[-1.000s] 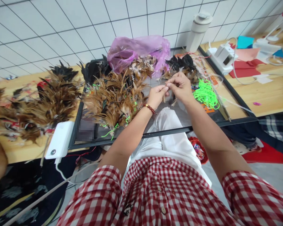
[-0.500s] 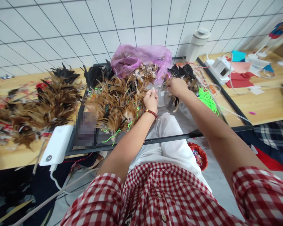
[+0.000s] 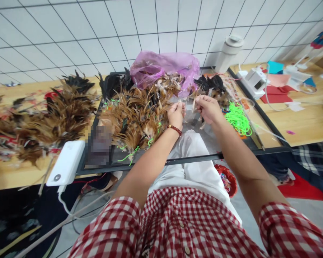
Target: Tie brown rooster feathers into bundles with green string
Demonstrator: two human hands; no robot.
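My left hand [image 3: 177,114], with a beaded bracelet on its wrist, is closed in a pinch at the right edge of a heap of brown feathers [image 3: 137,111]; what it pinches is too small to make out. My right hand [image 3: 207,108] is a short way to the right, its thumb and fingertips pinched on a small pale feather [image 3: 194,106]. Dark feathers [image 3: 210,83] lie just behind my right hand. Bright green strings [image 3: 237,118] form a pile to the right of my right wrist.
Behind the heap sits a pink plastic bag [image 3: 172,62], with a white bottle [image 3: 228,52] and a power strip [image 3: 254,82] to its right. A white power bank [image 3: 66,163] lies at the left by more feathers [image 3: 37,122]. A dark frame [image 3: 193,158] borders the work area.
My right hand has moved slightly right and down, and a pale feather now shows at its fingertips. My left hand stays pinched. The whole view has shifted a little.
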